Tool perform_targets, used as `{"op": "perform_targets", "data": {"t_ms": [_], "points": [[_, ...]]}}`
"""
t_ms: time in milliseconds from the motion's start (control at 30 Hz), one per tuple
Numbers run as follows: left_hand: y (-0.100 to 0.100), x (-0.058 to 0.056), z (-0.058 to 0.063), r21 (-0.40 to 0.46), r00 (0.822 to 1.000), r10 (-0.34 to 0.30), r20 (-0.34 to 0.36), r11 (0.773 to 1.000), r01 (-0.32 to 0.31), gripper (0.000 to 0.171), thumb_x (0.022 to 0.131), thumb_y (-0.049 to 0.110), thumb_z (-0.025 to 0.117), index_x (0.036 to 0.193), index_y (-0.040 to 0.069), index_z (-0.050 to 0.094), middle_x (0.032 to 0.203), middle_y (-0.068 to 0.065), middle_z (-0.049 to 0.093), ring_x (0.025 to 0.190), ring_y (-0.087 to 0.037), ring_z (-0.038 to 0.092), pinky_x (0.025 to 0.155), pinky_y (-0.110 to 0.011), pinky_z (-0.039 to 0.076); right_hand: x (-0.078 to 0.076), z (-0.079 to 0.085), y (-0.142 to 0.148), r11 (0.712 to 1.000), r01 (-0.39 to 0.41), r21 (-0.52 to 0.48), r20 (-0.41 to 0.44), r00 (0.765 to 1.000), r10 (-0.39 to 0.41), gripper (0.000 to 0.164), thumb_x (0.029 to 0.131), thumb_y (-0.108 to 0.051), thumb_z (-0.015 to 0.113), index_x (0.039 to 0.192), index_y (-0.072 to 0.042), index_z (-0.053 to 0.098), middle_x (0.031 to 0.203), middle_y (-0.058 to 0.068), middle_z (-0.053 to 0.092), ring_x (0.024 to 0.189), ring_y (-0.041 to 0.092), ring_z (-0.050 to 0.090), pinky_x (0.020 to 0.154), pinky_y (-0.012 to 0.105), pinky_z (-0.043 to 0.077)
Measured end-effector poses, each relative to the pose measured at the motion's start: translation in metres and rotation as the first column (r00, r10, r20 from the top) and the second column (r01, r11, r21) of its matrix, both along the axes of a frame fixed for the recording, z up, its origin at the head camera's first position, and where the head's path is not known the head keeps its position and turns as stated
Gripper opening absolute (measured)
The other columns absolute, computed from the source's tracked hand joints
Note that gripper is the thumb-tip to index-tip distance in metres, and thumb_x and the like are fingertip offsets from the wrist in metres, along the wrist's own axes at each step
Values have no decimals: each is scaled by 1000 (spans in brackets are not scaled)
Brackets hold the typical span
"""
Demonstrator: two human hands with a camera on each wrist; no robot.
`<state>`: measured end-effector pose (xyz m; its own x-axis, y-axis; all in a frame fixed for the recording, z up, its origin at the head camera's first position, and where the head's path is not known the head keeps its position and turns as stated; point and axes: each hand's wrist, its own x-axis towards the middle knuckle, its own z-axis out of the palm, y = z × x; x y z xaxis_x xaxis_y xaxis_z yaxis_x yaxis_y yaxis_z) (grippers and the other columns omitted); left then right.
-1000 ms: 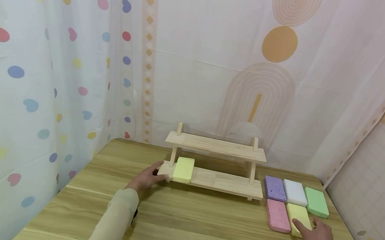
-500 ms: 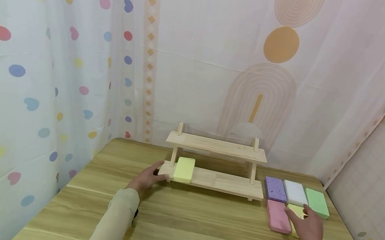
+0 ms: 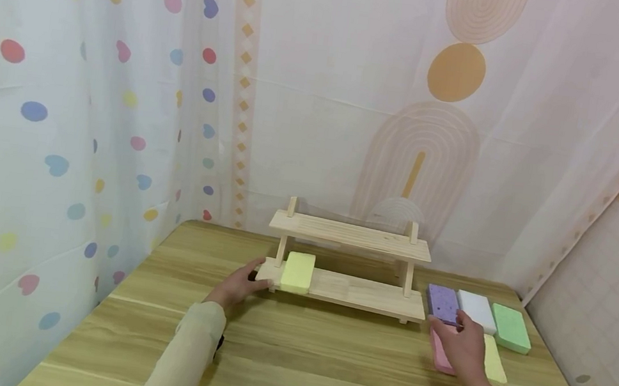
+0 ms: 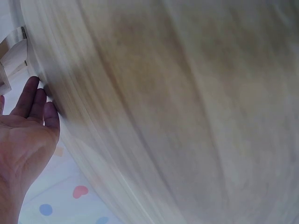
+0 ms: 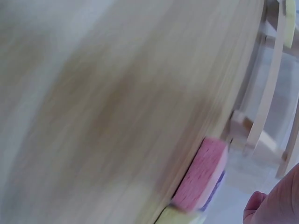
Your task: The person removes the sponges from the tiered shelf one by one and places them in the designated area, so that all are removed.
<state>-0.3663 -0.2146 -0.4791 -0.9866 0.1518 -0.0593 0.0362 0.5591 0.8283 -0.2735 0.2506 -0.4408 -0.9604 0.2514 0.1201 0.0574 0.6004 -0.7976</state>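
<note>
My left hand (image 3: 237, 287) is at the left end of a two-tier wooden shelf (image 3: 366, 295), its thumb near the front edge and a finger near the back. In the left wrist view, the fingers (image 4: 33, 100) are long and only slightly bent. A yellow sponge (image 3: 297, 273) leans upright on the lower tier beside this hand. My right hand (image 3: 461, 347) hovers over a pink sponge (image 3: 442, 362), thumb and forefinger spread, hiding much of it. The fingertips overlap the lower edge of a purple sponge (image 3: 442, 301). Another yellow sponge (image 3: 494, 364) is partly behind the hand.
A white sponge (image 3: 476, 311) and a green sponge (image 3: 512, 328) lie beside the purple one at the right of the wooden table (image 3: 287, 370). The shelf's upper tier (image 3: 351, 235) stands higher, near the patterned curtain (image 3: 318, 123) at the back.
My right hand has moved left and up from the yellow sponge on the table to the pink one, carrying nothing. The left hand has stayed at the shelf end.
</note>
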Motion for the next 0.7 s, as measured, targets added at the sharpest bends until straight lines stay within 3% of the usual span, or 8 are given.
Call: {"op": "perform_targets", "data": {"t_ms": [200, 433, 700], "points": [[0, -1, 0, -8, 1000, 3, 4, 1000, -3, 78, 97, 44, 63, 159, 17, 24, 153, -29, 34, 141, -45, 29, 111, -61, 27, -7, 1, -25, 999, -32, -38, -35, 999, 31, 82, 93, -37, 70, 144, 17, 35, 127, 37, 52, 108, 40, 55, 86, 48, 50], [-2, -1, -1, 2, 1000, 1, 2, 1000, -1, 79, 97, 45, 63, 159, 18, 24, 153, -29, 34, 141, -45, 30, 112, -61, 25, -15, -1, -61, 992, -79, -96, -34, 996, 76, 87, 92, -40, 70, 148, 13, 30, 138, 33, 39, 123, 43, 41, 100, 57, 40], [-1, -2, -2, 5, 1000, -3, 0, 1000, 3, 77, 97, 43, 63, 159, 18, 25, 151, -28, 38, 139, -44, 34, 111, -60, 27, -25, -12, -113, 990, -81, -116, -101, 992, 69, 80, 91, -34, 73, 146, 11, 37, 136, 31, 43, 120, 43, 46, 96, 55, 43]]}}
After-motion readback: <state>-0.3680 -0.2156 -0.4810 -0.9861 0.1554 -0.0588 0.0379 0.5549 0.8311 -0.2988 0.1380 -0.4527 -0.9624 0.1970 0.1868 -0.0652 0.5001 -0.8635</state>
